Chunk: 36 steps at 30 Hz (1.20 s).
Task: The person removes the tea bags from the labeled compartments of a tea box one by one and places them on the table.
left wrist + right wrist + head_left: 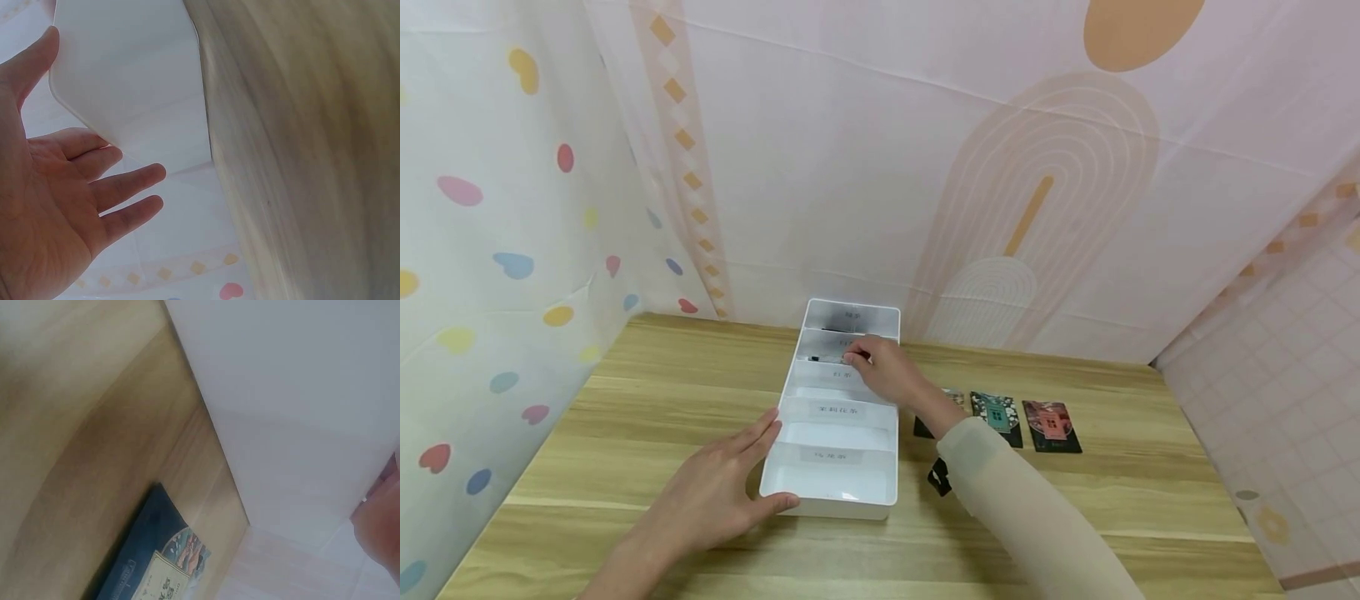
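Note:
A long white box (pixel 830 509) with labelled compartments stands on the table. My left hand (pixel 718 479) rests at its near left corner, thumb against the front rim and the other fingers along the left side. In the left wrist view, the fingers of this hand are spread beside the box wall. My right hand (pixel 883 367) is over the second compartment from the back, thumb and fingers pinching the end of a thin flat packet (pixel 814 359), mostly hidden inside. A dark edge (pixel 838 330) shows in the rearmost compartment.
Right of the box lie a green flowered packet (pixel 996 415), a red and black packet (pixel 1052 425) and a dark packet (pixel 140 550) partly behind my right wrist. A black piece (pixel 938 477) shows beside the sleeve. Patterned cloth (pixel 820 183) hangs behind the wooden table (pixel 700 375).

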{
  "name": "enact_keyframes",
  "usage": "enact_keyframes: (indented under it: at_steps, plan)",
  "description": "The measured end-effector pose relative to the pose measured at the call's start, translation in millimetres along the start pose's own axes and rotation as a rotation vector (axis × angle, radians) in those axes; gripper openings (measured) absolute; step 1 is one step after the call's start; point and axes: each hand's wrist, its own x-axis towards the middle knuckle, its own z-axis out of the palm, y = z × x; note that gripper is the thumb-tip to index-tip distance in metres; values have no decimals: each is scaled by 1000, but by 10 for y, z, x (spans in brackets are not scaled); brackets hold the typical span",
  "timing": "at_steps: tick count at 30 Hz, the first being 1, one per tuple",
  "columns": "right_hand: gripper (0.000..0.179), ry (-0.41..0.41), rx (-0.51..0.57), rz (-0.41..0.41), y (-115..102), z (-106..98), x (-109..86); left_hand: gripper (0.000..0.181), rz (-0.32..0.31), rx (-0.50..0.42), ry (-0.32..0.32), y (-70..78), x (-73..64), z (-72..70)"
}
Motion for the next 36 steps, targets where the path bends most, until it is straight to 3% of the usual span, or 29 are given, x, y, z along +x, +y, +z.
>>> enact_keyframes:
  at_steps: [15, 22, 36]
  plan:
    - [19, 71, 50, -19, -50, -254, 8, 96, 3, 2, -8, -6, 25, 5]
    - [18, 124, 45, -76, -55, -376, -9, 96, 0, 2, -13, -1, 28, -6]
    - [19, 180, 73, -68, -118, -616, -98, 97, 8, 20, -3, -20, 38, 7]
